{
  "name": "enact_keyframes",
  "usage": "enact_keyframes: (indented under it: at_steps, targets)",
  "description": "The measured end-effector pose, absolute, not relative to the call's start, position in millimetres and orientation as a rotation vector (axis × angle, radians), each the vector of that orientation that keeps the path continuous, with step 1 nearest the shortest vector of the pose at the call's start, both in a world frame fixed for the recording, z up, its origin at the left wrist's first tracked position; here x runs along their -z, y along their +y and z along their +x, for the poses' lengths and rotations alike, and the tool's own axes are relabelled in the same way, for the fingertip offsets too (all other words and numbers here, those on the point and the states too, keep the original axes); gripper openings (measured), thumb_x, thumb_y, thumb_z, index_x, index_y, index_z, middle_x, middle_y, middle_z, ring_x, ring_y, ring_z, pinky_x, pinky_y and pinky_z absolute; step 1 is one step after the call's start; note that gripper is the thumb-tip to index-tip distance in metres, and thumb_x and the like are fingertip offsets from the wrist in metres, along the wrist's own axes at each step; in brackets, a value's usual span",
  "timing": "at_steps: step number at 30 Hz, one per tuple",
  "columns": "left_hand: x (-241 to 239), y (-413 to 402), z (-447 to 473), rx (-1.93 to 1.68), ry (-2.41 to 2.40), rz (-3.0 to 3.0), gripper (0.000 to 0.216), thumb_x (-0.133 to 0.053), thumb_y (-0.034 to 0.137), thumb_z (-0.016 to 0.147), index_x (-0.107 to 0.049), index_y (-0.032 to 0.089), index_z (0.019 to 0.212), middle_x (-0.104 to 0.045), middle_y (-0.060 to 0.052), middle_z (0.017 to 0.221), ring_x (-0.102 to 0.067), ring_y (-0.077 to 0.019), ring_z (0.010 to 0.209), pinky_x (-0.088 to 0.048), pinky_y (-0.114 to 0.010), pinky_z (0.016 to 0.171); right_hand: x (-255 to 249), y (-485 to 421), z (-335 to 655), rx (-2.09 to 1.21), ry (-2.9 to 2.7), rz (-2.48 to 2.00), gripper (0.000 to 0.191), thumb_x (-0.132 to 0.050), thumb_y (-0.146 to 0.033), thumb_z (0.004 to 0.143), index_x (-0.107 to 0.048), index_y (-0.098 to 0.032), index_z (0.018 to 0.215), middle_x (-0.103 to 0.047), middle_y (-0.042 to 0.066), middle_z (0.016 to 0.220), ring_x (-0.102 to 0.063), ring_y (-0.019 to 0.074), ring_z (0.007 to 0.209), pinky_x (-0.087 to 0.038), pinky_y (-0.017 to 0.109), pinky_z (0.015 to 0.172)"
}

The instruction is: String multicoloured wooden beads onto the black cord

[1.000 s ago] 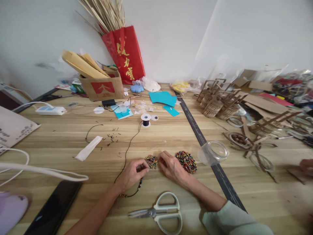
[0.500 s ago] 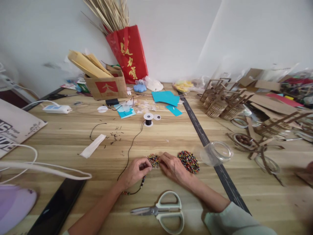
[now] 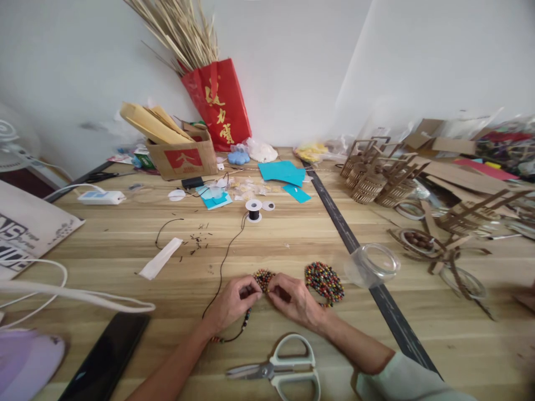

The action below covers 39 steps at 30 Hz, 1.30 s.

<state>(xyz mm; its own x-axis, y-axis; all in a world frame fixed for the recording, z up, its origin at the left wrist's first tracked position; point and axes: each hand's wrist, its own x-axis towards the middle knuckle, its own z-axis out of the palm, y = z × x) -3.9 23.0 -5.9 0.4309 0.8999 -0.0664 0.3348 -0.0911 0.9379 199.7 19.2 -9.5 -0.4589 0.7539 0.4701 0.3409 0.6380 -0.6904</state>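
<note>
My left hand (image 3: pixel 234 301) pinches the black cord (image 3: pixel 224 262) between thumb and fingertips. Below that hand, a strung row of small coloured beads (image 3: pixel 246 320) hangs on the cord and curves to the table. My right hand (image 3: pixel 295 299) is closed in a pinch close to the left fingertips; a tiny speck there looks like a bead, mostly covered by the fingers. Just beyond both hands lies a small pile of beads (image 3: pixel 263 277), partly hidden. A larger pile of multicoloured beads (image 3: pixel 325 283) sits right of my right hand. The cord leads back to a white spool (image 3: pixel 253 210).
Scissors (image 3: pixel 276 370) with pale handles lie in front of me. A black phone (image 3: pixel 104 359) and a white strip (image 3: pixel 161 258) are on the left, a clear jar (image 3: pixel 376 264) on the right. Small bamboo baskets (image 3: pixel 376 172) stand farther back near a red bag (image 3: pixel 223 106).
My right hand has lifted off the small bead pile and drawn closer to my left fingertips. The left hand keeps its pinch on the cord. The camera view has tilted slightly.
</note>
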Motion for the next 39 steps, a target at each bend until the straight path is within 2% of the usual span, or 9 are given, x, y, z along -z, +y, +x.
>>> enact_keyframes:
  at_steps: [13,39]
  targets:
    - [-1.6,22.0,-1.3,-0.608,1.134,1.731,0.012,-0.056,0.023,0.080,-0.063,0.014,0.075,-0.058,0.000,0.069,-0.051,-0.0132,0.064,-0.039,-0.022,0.061,13.7,21.6,199.6,-0.814,-2.001,-0.782,0.010,-0.055,-0.018,0.089,-0.063,-0.015,0.085,-0.061,0.004,0.071,-0.055,0.0123,0.061,-0.043,0.021,0.055]
    - [-0.4,23.0,-0.3,-0.606,1.121,1.725,0.013,-0.057,0.024,0.078,-0.063,0.014,0.072,-0.056,0.000,0.066,-0.050,-0.0134,0.061,-0.038,-0.023,0.059,14.8,23.6,199.2,-0.810,-2.032,-0.696,0.008,-0.054,-0.017,0.092,-0.061,-0.016,0.088,-0.059,0.004,0.074,-0.055,0.0138,0.066,-0.045,0.023,0.059]
